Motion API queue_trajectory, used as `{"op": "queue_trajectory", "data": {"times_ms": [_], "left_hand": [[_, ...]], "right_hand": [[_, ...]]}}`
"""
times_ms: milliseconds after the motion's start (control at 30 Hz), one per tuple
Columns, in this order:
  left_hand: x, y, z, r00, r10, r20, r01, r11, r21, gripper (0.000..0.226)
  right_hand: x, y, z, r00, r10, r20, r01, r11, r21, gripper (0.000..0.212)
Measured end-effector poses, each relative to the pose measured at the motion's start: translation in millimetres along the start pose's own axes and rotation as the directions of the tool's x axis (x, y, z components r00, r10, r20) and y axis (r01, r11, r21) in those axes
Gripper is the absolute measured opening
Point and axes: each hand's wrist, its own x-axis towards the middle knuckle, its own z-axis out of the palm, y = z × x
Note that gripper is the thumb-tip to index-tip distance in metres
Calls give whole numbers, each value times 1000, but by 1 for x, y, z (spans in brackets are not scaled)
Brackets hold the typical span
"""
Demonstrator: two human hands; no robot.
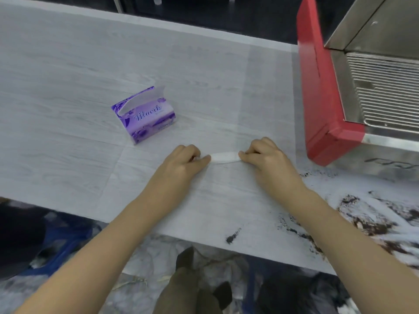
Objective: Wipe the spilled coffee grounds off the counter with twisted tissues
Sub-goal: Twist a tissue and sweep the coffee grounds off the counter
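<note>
A: On the counter point(68, 71), dead centre, both hands are down on one rolled tissue point(224, 157) — white, narrow, stretched sideways between them like a little rope.

B: And the grip? The left hand point(181, 164) pinches its left end, fingers curled, thumb pointing along it. The right hand point(265, 159) pinches the other end the same way, knuckles up.

A: The roll looks tight and smooth, lying flat on the pale wood-grain surface, just this side of the purple tissue box point(145, 116), which has a sheet poking out of its top.

B: Now look right: the coffee grounds point(367, 218) are dark brown and black, smeared and clumped near the counter's front edge, below the red-and-steel machine point(326, 123). One small dark patch point(233, 236) lies apart, nearer the middle. The tissue is well clear of all of it.
</note>
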Motion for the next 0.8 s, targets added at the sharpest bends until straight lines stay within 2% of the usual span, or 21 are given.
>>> {"op": "queue_trajectory", "data": {"times_ms": [100, 267, 367, 433, 567, 700, 800], "left_hand": [[-18, 23, 6, 994, 100, 45, -98, 994, -43, 37], [-33, 49, 12, 983, 167, 77, -157, 980, -125, 39], [-27, 45, 6, 985, 149, 83, -131, 973, -191, 46], [-18, 36, -2, 989, 130, 74, -112, 971, -213, 48], [7, 4, -16, 994, 94, 55, -85, 985, -149, 40], [11, -31, -18, 996, 45, 72, -41, 997, -61, 43], [0, -34, -15, 993, 82, 79, -79, 996, -41, 38]], "right_hand": [[-43, -2, -14, 999, 14, 47, -14, 1000, 0, 37], [-77, -7, -35, 993, 46, 113, -49, 998, 27, 34], [-71, -8, -44, 993, 68, 96, -71, 997, 26, 35], [-61, -9, -48, 995, 95, 31, -95, 995, 29, 35], [-25, -10, -33, 991, 97, -97, -94, 995, 36, 36], [14, -17, -7, 997, 68, -26, -67, 997, 46, 30], [21, -21, -2, 998, 62, -2, -61, 996, 64, 27]]}}
